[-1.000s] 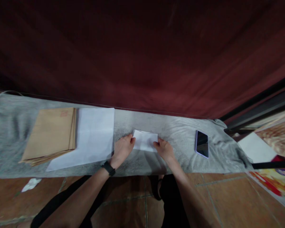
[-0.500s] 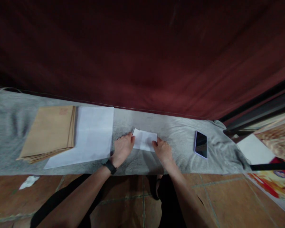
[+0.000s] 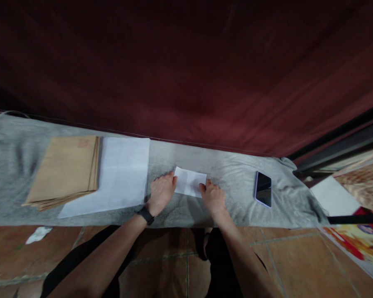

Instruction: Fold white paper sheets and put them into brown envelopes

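A small folded sheet of white paper (image 3: 190, 182) is held between my two hands, just above or on the grey cloth; I cannot tell which. My left hand (image 3: 162, 189) pinches its left edge, thumb on top and fingers curled behind. On the right edge my right hand (image 3: 213, 195) grips in the same way, its thumb lying over the paper. Left of my left hand lies a stack of larger white sheets (image 3: 124, 174), partly covered by a pile of brown paper envelopes (image 3: 65, 165).
A phone (image 3: 263, 189) in a light purple case lies to the right on the grey cloth (image 3: 236, 174). Behind rises a dark red draped cloth (image 3: 186, 82). Crumpled white tissue (image 3: 39, 234) is on the tiled floor. Printed boards (image 3: 360, 248) stand at the far right.
Both hands keep their hold on the folded paper, which looks almost unmoved. The view has shifted very slightly.
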Demonstrator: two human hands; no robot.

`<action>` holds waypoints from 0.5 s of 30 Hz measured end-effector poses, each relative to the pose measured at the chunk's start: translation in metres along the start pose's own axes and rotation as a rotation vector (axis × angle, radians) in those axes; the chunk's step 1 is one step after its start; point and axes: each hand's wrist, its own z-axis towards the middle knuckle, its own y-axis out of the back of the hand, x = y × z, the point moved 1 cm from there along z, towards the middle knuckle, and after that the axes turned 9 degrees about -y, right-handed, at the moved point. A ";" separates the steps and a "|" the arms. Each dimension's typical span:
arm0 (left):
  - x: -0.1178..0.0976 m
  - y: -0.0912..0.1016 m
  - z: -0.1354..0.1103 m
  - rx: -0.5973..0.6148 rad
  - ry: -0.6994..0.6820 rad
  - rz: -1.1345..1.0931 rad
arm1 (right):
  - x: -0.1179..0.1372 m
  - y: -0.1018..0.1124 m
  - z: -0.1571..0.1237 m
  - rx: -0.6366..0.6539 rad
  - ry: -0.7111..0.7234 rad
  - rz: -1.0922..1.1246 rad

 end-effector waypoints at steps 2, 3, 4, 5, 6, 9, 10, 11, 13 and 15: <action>0.001 -0.001 0.001 -0.003 -0.010 0.011 | 0.000 0.003 -0.001 -0.055 0.014 0.016; 0.001 -0.002 0.002 -0.007 -0.015 0.015 | 0.000 0.005 -0.001 -0.094 0.026 0.026; 0.001 -0.003 0.002 -0.012 -0.021 0.017 | 0.001 0.007 -0.001 -0.133 0.045 0.037; 0.002 -0.005 0.003 -0.015 -0.026 0.017 | 0.002 0.008 -0.001 -0.167 0.072 0.053; 0.003 -0.006 0.004 -0.017 -0.029 0.016 | 0.004 0.009 -0.002 -0.191 0.108 0.074; 0.004 -0.009 0.004 -0.025 -0.040 0.008 | 0.013 0.004 -0.004 -0.213 0.267 0.163; 0.004 -0.009 0.004 -0.026 -0.046 0.004 | 0.017 0.000 -0.005 -0.210 0.320 0.190; 0.004 -0.009 0.004 -0.027 -0.051 0.001 | 0.020 -0.005 -0.007 -0.205 0.361 0.210; 0.004 -0.008 0.003 -0.024 -0.057 0.000 | 0.025 -0.015 -0.011 -0.194 0.405 0.229; 0.003 -0.007 0.002 -0.017 -0.061 0.008 | 0.028 -0.024 -0.014 -0.194 0.411 0.225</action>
